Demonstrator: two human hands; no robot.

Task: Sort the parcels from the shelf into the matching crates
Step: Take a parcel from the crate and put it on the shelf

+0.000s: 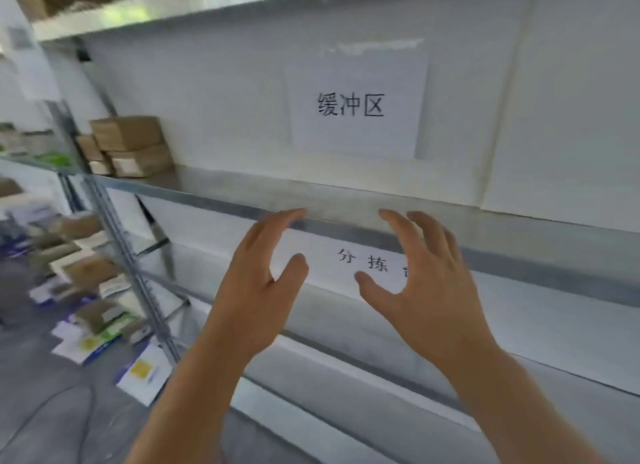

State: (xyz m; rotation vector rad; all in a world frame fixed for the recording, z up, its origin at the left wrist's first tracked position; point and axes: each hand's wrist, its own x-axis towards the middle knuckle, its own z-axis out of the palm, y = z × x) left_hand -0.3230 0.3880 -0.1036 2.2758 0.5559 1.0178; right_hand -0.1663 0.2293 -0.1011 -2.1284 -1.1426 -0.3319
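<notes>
**Metal shelving, hands raised**

Metal shelf (221, 189) against a white wall carries stacked cardboard parcels (130, 144) at its far left end. Left hand (256, 283) and right hand (429, 283) hover before the shelf edge, fingers spread, holding nothing.

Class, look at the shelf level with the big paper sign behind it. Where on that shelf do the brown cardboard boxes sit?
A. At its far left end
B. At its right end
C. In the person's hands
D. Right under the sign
A: the cardboard boxes are stacked at the left end of the shelf, well left of the sign; both hands hold nothing.
</notes>
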